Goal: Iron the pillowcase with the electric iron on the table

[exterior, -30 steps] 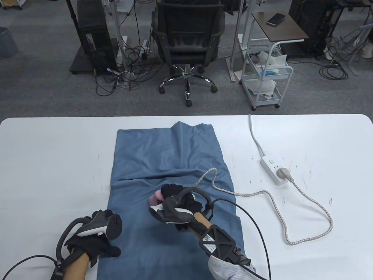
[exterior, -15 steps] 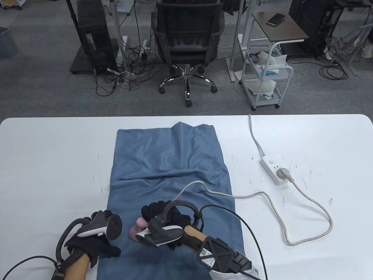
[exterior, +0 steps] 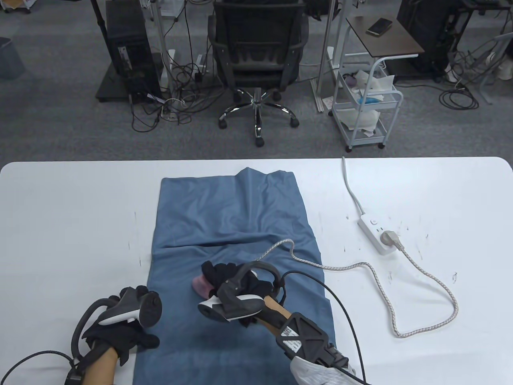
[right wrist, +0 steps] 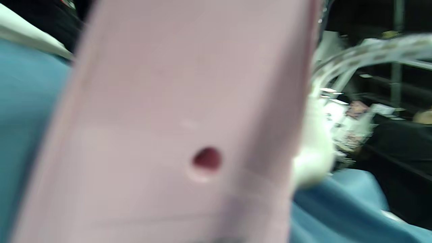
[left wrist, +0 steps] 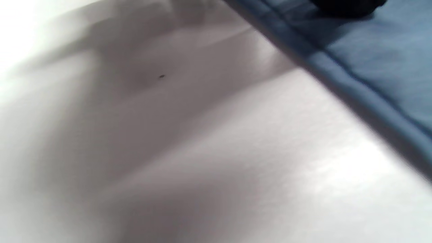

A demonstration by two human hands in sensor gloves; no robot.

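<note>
A blue pillowcase (exterior: 232, 224) lies flat on the white table (exterior: 60, 216), with creases across its middle. My right hand (exterior: 236, 280) grips a small pink iron (exterior: 200, 284) and holds it on the near half of the cloth. The iron fills the right wrist view (right wrist: 189, 135). Its braided cord (exterior: 372, 272) runs right to a white power strip (exterior: 378, 232). My left hand (exterior: 128, 341) rests on the pillowcase's near left edge, fingers on the cloth. The left wrist view shows that blue edge (left wrist: 371, 67) on the table.
The power strip's own cable (exterior: 352, 188) runs off the far table edge. An office chair (exterior: 256, 52) and a wire cart (exterior: 366, 108) stand beyond the table. The cord loops over the table's right side.
My right hand slid the iron toward me and left, then back away and slightly right. The cord shifted with it. My left hand moved slightly left and nearer.
</note>
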